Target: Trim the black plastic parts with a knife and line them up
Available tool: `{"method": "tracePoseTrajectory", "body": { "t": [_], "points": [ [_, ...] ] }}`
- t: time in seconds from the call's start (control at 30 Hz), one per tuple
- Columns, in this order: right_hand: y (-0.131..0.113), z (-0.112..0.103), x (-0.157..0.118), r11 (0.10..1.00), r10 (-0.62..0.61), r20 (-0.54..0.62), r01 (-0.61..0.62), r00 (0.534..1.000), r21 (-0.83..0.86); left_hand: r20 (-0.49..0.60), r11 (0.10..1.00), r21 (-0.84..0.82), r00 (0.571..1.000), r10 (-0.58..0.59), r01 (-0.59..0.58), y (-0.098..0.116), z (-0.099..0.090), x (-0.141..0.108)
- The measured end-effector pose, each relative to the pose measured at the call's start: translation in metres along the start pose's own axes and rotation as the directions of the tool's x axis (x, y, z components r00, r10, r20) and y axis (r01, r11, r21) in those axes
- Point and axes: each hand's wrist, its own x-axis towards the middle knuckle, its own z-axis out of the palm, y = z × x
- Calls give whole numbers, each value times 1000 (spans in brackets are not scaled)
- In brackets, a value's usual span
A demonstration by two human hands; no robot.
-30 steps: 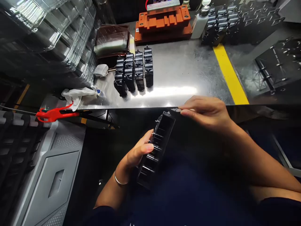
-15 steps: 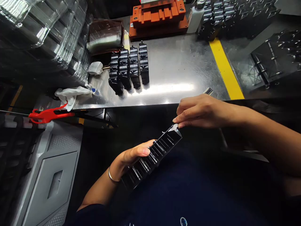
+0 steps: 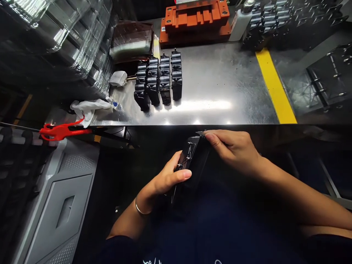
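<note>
My left hand (image 3: 172, 174) is wrapped round a long black plastic moulded part (image 3: 189, 156), held tilted in front of my body below the bench edge. Its narrow side with several small shiny studs faces up, and its lower end fades into the dark clothing. In my right hand (image 3: 233, 146) is a small knife, pinched between thumb and fingers. The pointed metal blade (image 3: 200, 133) lies at the upper end of the black part; whether it touches is hard to tell. The fingers hide the knife's handle.
Several similar black parts (image 3: 165, 79) stand in a row on the metal bench (image 3: 209, 80). Behind them sits an orange fixture (image 3: 195, 35) beside a white bottle (image 3: 240, 24). Wrapped stacks (image 3: 68, 44) rise at left, above red-handled scissors (image 3: 63, 131) and a grey crate (image 3: 60, 205).
The black part has been turned from its ribbed open face to its studded narrow side and stands steeper. My right hand has moved lower with the knife, its blade now pointing left.
</note>
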Motion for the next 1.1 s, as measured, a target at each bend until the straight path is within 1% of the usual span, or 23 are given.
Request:
{"method": "tracePoseTrajectory", "body": {
  "t": [0.13, 0.23, 0.43, 0.6, 0.63, 0.7, 0.73, 0.77, 0.8, 0.83, 0.87, 0.9, 0.93, 1.0, 1.07, 1.1],
  "points": [
    [3, 1, -2, 990, -63, 2, 62, 998, -124, -11, 999, 24, 999, -35, 35, -1, 4, 1],
    [5, -3, -3, 976, -104, 41, 110, 994, -187, -4, 998, 26, 998, -56, 56, -3, 6, 1],
    [7, -10, -8, 978, -135, 119, 151, 984, -142, 24, 998, 16, 998, -64, 64, -7, 7, 2],
    [9, -10, -15, 956, -175, 160, 207, 971, -208, 47, 997, 8, 996, -74, 74, -12, 6, 2],
    [9, -11, -16, 960, -177, 153, 205, 972, -193, 49, 998, 2, 996, -68, 68, -12, 6, 3],
    [10, -15, -15, 980, -160, 116, 172, 980, -104, 46, 999, -28, 998, -39, 40, -13, 6, 6],
    [10, -17, -14, 988, -139, 75, 143, 987, -59, 18, 999, -40, 1000, -19, 19, -13, 7, 8],
    [9, -19, -13, 993, -113, 24, 114, 993, -28, -41, 999, -37, 999, 10, -12, -13, 8, 10],
    [9, -21, -12, 995, -95, -26, 95, 995, -15, -128, 999, -11, 990, 51, -53, -14, 8, 13],
    [8, -23, -11, 996, -88, -57, 87, 994, -17, -225, 994, 43, 968, 107, -99, -15, 9, 14],
    [6, -24, -10, 995, -96, -64, 95, 993, -23, -315, 982, 120, 932, 178, -147, -17, 9, 16],
    [5, -24, -10, 993, -115, -50, 113, 992, -26, -379, 959, 213, 889, 258, -188, -19, 10, 17],
    [3, -24, -10, 991, -131, -21, 131, 991, -27, -410, 926, 309, 848, 337, -218, -23, 10, 17],
    [1, -24, -11, 987, -159, 28, 159, 987, -17, -410, 842, 475, 782, 470, -256, -31, 9, 17],
    [-1, -25, -12, 980, -199, 64, 197, 978, 39, -380, 761, 584, 732, 565, -283, -40, 8, 15],
    [-1, -25, -12, 972, -228, 97, 221, 969, 81, -363, 729, 617, 715, 597, -295, -43, 7, 15]
  ]
}}
